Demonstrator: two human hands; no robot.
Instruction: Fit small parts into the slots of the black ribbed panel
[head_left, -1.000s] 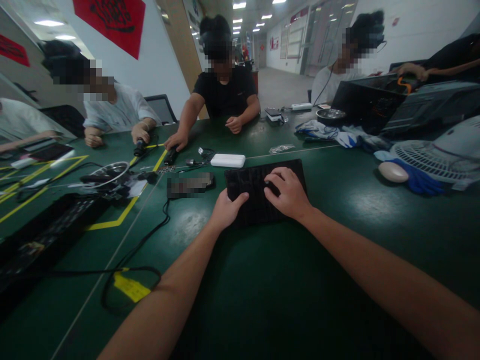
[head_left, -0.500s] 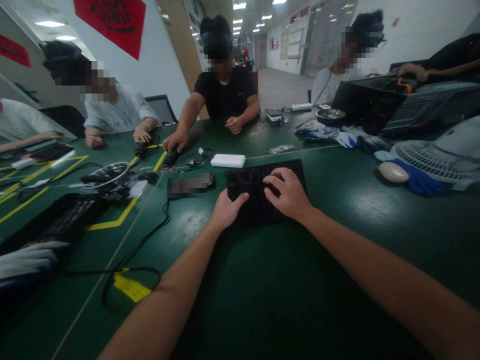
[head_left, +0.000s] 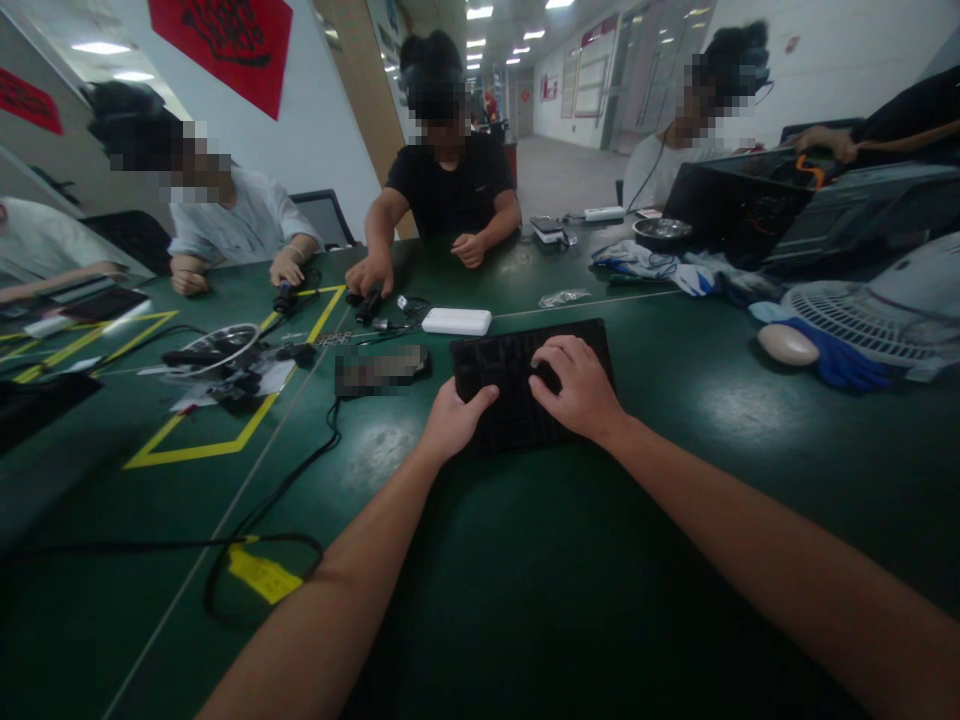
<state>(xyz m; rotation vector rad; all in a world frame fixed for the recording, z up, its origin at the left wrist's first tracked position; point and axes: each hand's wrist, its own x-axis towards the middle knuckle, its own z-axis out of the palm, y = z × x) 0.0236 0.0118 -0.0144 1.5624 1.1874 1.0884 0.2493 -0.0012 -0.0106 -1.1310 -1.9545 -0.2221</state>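
Note:
A black rectangular tray (head_left: 510,425) with what look like moulded recesses lies on the green table in front of me. My left hand (head_left: 459,412) grips its left edge, the thumb resting on top. Over the tray's right half, my right hand (head_left: 574,385) is curled with thumb and index finger close together. Something small and dark may be between those fingertips, too small to make out. Beyond the tray's far edge sits a white power bank-like block (head_left: 456,321). To the left lies a dark, partly blurred-out device (head_left: 382,370) with a black cable.
A metal bowl (head_left: 225,345) and small black parts sit inside yellow tape at left. A black cable with a yellow tag (head_left: 262,572) loops near my left forearm. At right are a white fan (head_left: 847,315), blue gloves (head_left: 844,355) and a computer mouse-like object (head_left: 786,344). Co-workers sit opposite.
My right fingertips have drawn slightly closer together. The co-worker opposite has slid a hand and a black object to the right. At left, a gloved hand and black panel have moved away.

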